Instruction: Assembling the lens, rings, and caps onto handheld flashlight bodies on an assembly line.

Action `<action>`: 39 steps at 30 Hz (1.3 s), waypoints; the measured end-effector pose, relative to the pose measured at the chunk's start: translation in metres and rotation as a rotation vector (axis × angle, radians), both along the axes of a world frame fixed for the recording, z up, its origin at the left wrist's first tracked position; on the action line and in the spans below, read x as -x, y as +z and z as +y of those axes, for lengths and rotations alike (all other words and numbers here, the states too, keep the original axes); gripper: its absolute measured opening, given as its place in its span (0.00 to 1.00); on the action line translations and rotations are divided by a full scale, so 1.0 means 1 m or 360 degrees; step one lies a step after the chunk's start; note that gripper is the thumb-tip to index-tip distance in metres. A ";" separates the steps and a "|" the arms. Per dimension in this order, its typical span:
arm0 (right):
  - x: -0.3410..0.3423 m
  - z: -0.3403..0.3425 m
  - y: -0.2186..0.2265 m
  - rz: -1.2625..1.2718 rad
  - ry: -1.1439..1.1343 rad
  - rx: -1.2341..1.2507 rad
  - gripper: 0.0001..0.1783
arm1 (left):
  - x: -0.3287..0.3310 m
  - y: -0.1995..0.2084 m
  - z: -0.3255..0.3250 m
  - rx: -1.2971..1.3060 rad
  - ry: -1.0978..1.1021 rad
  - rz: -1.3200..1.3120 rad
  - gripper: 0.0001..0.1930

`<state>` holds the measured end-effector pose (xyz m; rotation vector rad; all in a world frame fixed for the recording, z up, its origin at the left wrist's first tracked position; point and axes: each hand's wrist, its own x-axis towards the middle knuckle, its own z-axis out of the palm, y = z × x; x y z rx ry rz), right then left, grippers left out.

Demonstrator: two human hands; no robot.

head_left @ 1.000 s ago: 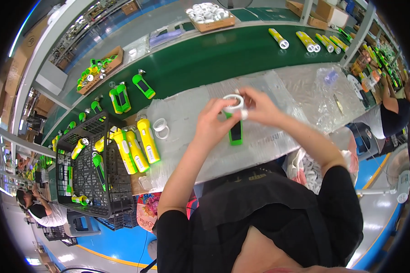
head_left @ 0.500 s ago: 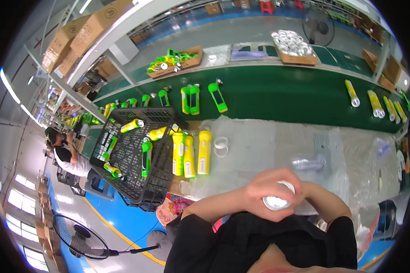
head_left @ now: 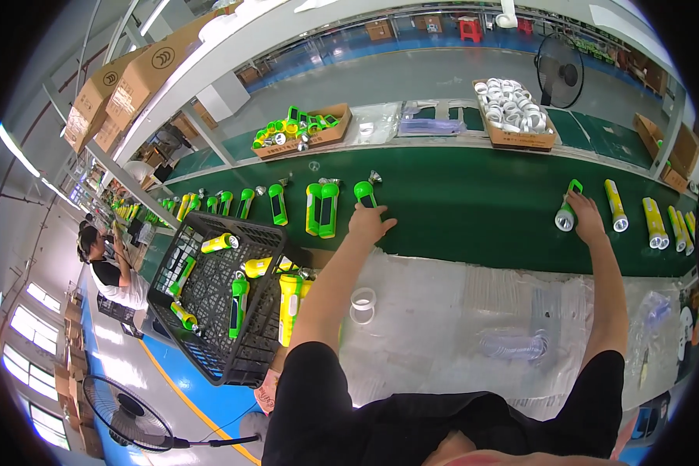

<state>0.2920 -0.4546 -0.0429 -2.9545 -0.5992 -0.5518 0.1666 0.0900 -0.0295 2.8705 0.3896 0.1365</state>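
My left hand (head_left: 371,226) is closed round the lower end of a green flashlight (head_left: 363,193) on the green belt. A loose silver reflector (head_left: 375,177) sits at that flashlight's top end. Further right, my right hand (head_left: 587,216) grips a green and yellow flashlight (head_left: 565,218) by its side, its clear lens end toward me; the fingers hide part of its body. Left of my left hand, two green flashlights (head_left: 323,210) lie side by side on the belt. Yellow flashlights (head_left: 615,206) lie to the right of my right hand. White rings (head_left: 363,306) rest on the plastic-covered bench.
A black crate (head_left: 233,365) with several flashlights stands at left, with yellow flashlights (head_left: 289,311) beside it. Behind the belt are a carton of green parts (head_left: 338,136) and a carton of white rings (head_left: 520,141). Clear plastic rings (head_left: 514,346) lie on the bench.
Both hands have parted from in front of my chest and reached out to the belt. A flashlight with its lens fitted is now on the belt under my right hand; my left hand has taken hold of another.
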 end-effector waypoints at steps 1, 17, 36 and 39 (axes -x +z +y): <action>0.002 -0.008 0.002 0.0122 -0.0122 0.0049 0.30 | -0.006 -0.015 0.008 -0.0112 0.0027 -0.0020 0.22; 0.293 0.206 0.073 0.1580 0.0440 -0.2669 0.20 | 0.237 0.054 -0.174 0.0942 -0.1394 -0.0756 0.16; 0.396 0.205 0.058 0.1978 0.0955 -0.2227 0.26 | 0.268 0.052 -0.170 0.1952 -0.1306 -0.0738 0.16; 0.403 0.204 0.056 0.1746 0.0915 -0.2342 0.26 | 0.276 0.049 -0.183 0.1703 -0.1533 -0.0895 0.15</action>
